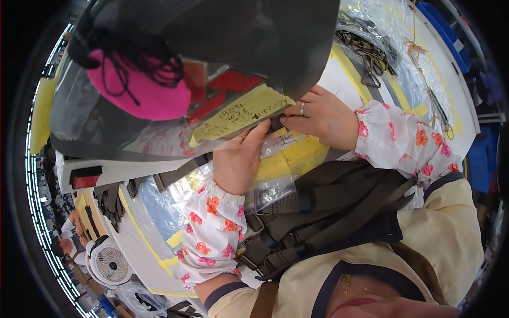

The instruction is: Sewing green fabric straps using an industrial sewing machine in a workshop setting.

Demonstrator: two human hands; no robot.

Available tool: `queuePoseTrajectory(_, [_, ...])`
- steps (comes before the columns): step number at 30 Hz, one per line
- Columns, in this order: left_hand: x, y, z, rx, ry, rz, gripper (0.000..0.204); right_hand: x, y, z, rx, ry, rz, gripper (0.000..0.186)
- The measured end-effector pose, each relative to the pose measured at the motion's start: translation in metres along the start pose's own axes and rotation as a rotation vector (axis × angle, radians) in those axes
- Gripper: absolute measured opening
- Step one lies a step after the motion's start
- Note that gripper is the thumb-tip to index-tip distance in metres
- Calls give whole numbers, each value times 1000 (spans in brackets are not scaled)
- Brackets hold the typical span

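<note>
My left hand (238, 164) and my right hand (323, 122) meet in the middle, fingers closed on a small dark piece (275, 125), partly covered by my fingers. Just beside them is a yellow tape strip (236, 114) with handwriting, under the edge of a large dark machine cover or panel (254, 37). That panel carries a pink pad (138, 95) with black cord looped over it and red patches. Beneath my hands lie clear plastic and a yellow sheet (297, 156). A pile of dark olive straps (344, 206) with buckles lies just in front of me, near both forearms.
The white table (140, 233) has yellow tape along it. Metal hooks (371, 66) and plastic bags are at upper right, blue bins (442, 29) beyond. More straps (111, 204) lie left, near a white fan (111, 262). A co-worker (71, 236) is at far left.
</note>
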State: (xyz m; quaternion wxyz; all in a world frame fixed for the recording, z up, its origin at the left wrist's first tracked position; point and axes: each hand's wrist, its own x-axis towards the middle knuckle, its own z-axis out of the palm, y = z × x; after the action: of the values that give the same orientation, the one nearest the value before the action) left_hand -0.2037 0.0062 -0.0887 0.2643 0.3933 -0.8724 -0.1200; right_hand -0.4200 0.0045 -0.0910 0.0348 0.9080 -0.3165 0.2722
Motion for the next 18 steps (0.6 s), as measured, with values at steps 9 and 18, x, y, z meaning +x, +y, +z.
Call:
queuePoseTrajectory(9, [-2, 1, -1, 21, -52, -13, 31, -5, 8, -5, 62, -78, -27, 18])
queuePoseTrajectory(18, [0, 1, -2, 76, -77, 17, 42, -11, 3, -2, 151, -141, 94, 25])
